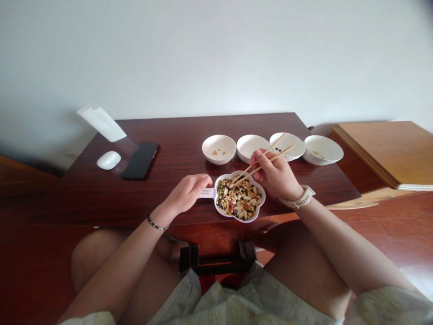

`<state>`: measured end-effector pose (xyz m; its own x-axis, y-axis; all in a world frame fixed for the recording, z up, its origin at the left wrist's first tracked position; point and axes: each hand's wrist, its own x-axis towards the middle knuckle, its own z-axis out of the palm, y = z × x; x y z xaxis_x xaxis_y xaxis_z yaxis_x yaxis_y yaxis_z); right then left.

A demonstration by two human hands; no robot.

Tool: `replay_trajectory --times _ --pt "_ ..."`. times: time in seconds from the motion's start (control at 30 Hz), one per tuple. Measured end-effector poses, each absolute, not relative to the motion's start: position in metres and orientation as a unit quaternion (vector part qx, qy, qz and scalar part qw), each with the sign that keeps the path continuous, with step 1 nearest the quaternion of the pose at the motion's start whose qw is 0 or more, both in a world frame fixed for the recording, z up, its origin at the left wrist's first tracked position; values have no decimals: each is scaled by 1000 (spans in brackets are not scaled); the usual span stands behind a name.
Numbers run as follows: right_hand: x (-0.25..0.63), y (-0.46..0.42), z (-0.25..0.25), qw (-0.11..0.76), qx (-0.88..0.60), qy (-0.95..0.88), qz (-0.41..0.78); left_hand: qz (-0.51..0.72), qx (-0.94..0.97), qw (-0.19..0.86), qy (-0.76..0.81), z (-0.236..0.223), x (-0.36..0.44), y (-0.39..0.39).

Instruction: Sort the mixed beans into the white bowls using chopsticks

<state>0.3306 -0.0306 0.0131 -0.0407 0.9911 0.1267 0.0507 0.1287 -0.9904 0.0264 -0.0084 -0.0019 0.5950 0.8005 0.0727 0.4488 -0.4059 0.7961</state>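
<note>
A white flower-shaped dish [241, 220] sits near the table's front edge, filled with a mix of peanuts, yellow beans, green peas, black beans and red beans [239, 201]. My right hand [275, 174] holds a pair of bamboo chopsticks [244, 172] with their tips down in the mix. My left hand [187, 193] lies at the dish's labelled tab handle [207, 193], its fingertips by the rim. Behind the dish stand several white bowls, with a few pale beans in one [218, 151] and dark beans in another [287, 145].
A black smartphone [140, 160], a white computer mouse [108, 160] and a leaning white paper [101, 124] lie at the left of the dark red wooden table [209, 131]. A lighter wooden surface [382, 149] stands to the right, behind the table's edge.
</note>
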Motion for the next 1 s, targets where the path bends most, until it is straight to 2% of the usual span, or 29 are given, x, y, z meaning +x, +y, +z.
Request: replay_trajectory --times 0.6,1.0 --pt "347 -27 24 558 -474 -533 423 226 806 385 388 -4 25 -8" --pt "338 -36 23 498 -460 -573 460 226 805 387 388 -5 25 -8"
